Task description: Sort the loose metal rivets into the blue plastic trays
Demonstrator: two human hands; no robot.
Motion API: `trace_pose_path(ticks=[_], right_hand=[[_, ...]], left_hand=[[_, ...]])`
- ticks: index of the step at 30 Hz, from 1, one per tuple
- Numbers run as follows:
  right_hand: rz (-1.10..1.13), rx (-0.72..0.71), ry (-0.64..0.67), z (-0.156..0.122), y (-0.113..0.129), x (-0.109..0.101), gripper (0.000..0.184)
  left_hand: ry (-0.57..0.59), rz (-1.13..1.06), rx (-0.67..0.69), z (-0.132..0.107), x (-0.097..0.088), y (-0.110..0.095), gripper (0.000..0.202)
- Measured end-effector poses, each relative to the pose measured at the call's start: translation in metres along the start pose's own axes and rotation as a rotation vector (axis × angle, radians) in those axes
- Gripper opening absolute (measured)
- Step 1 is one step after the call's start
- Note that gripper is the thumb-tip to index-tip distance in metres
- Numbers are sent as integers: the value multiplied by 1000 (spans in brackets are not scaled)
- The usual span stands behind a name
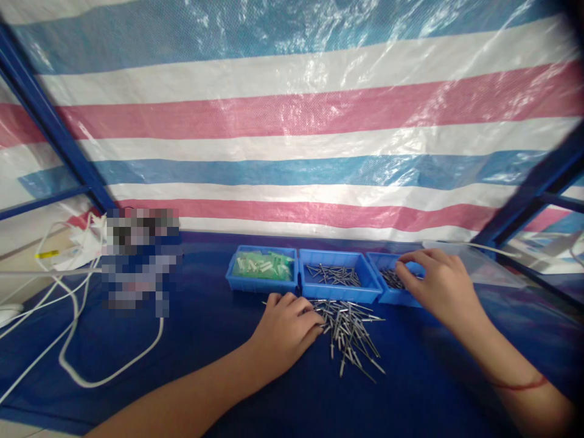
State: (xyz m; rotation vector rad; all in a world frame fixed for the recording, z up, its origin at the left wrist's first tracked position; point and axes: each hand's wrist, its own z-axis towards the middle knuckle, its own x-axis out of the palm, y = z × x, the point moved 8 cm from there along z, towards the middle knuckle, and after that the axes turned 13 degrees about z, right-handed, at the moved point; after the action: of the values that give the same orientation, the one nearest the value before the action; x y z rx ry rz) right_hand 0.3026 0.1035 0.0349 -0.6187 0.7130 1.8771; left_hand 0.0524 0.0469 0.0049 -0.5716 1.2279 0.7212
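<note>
The curled left hand (286, 328), hold hidden, could scatter the pins (349, 331) heaped before the middle box (340, 292) by brushing them, while the half-curled right hand (442, 281), hold unclear, could snag the right box (399, 297).

Just right of the left hand (285, 328), the loose pins (349, 334) were bare metal, smooth and silvery bright. Beyond that hand, the left bin (262, 284) was moulded plastic with a soft sheen, as were the middle bin (337, 293) and the right bin (401, 297) under the right hand (438, 277). Beneath both hands, the tabletop (433, 389) looked smooth and faintly glossy. Behind them, the sheeting (296, 115) was woven plastic, crinkled and very shiny. Well left of the left hand, a cable (66, 347) had a smooth plastic sheath.
</note>
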Motion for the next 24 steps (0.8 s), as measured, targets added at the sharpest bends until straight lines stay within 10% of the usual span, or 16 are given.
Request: trace_pose_path(ticks=[11,24], right_hand=[[538,-260,208,-20,122,8,11],[630,-360,480,-40,154,29,16]], left_hand=[[-3,176,-18,3,5,0,22],[-102,78,-13,3,-4,-2,22]])
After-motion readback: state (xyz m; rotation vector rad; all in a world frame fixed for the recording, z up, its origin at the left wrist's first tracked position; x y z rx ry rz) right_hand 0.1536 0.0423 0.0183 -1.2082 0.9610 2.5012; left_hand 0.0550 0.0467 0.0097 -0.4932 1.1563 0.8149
